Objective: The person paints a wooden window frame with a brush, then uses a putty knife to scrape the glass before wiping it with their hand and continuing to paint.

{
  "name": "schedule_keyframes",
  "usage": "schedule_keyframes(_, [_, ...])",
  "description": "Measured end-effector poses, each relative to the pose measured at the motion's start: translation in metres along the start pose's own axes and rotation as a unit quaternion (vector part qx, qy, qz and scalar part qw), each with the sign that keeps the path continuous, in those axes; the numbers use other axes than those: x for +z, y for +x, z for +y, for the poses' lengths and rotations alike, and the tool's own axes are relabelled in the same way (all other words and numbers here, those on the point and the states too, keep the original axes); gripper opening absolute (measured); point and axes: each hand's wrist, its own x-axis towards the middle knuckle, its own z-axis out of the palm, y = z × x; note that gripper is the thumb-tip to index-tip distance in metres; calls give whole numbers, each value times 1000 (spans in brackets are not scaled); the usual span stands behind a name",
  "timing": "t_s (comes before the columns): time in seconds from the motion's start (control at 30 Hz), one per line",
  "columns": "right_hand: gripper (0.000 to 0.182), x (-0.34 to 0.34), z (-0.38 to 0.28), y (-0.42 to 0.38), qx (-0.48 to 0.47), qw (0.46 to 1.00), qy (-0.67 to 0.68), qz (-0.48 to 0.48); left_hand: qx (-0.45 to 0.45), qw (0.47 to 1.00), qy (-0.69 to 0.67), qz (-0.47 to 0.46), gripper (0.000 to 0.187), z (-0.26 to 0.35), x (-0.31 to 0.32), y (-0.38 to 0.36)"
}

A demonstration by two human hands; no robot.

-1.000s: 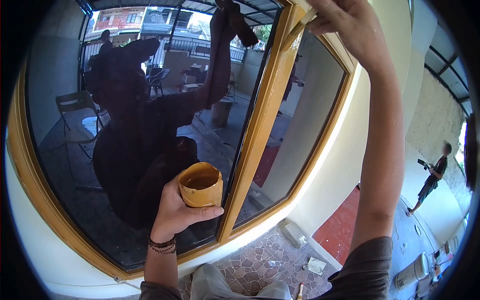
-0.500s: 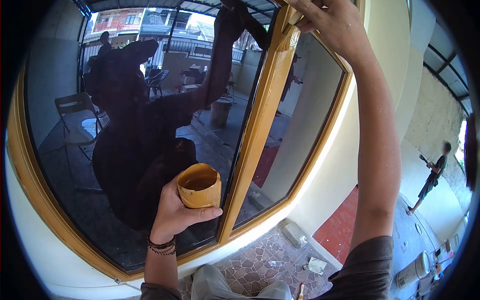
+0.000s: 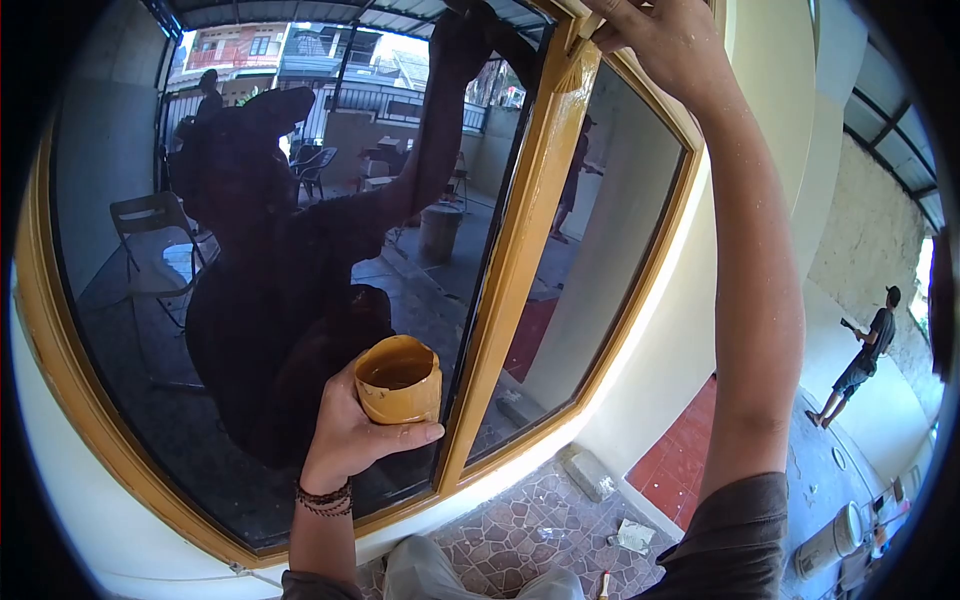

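Note:
My left hand (image 3: 348, 432) is wrapped round a cup (image 3: 408, 400) smeared with yellow-brown paint, its open top facing me and liquid inside. It is held in front of the dark window glass (image 3: 270, 330). High up, my right hand (image 3: 665, 45) is closed on a paintbrush (image 3: 578, 42), partly hidden by the fingers and the picture's top edge. The bristles are at the upper part of the yellow-brown window frame's upright (image 3: 520, 235), whose surface shines as if wet.
Below are a stone-patterned floor (image 3: 500, 520), a grey block (image 3: 588, 472), a scrap of paper (image 3: 633, 536) and another brush (image 3: 603, 584). To the right, a person (image 3: 867, 355) stands beyond a paint-marked bucket (image 3: 830, 542). The glass reflects chairs and me.
My right hand and the brush have shifted slightly up and left along the upright. My left hand and the cup are nearly still. The person at right has changed stance.

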Motion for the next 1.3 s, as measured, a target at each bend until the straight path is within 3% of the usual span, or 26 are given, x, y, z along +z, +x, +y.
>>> schedule_keyframes(0.33, [26, 1, 4, 10, -57, 996, -44, 48, 1, 1000, -9, -5, 72, 0, 0, 1])
schedule_keyframes(0.4, [25, 3, 7, 12, -121, 989, -35, 74, 2, 1000, -13, -4, 71, 1, 1, 1])
schedule_keyframes(0.73, [22, 1, -3, 3, -103, 983, -96, 118, 2, 1000, -8, -8, 72, -1, -1, 0])
schedule_keyframes(0.8, [21, 1, -2, -8, -183, 958, -74, 206, 2, 1000, -13, -7, 71, -2, -1, 0])
schedule_keyframes(0.87, [20, -5, 11, -4, -152, 969, -8, 197, 1, 1000, -17, -7, 71, -1, -1, 0])
schedule_keyframes(1.0, [17, 14, 27, -23, -201, 942, 97, 250, -4, 1000, -27, -10, 71, -2, -2, 0])
schedule_keyframes(1.07, [26, 20, 27, -38, -135, 950, -46, 279, -5, 1000, -24, -11, 71, -3, -3, 0])
schedule_keyframes(1.1, [33, 26, 29, -42, -119, 952, -32, 279, -4, 1000, -17, -11, 71, -3, -3, 0])
schedule_keyframes(1.2, [20, 38, 33, -52, -196, 945, -64, 254, -7, 1000, -11, -8, 71, -1, -2, 0])
schedule_keyframes(1.23, [24, 40, 34, -56, -212, 945, -71, 239, -9, 1000, -13, -6, 71, 0, -2, 0])
schedule_keyframes(1.3, [23, 41, 31, -65, -193, 954, -63, 222, -7, 1000, -12, -5, 71, 0, -1, 0])
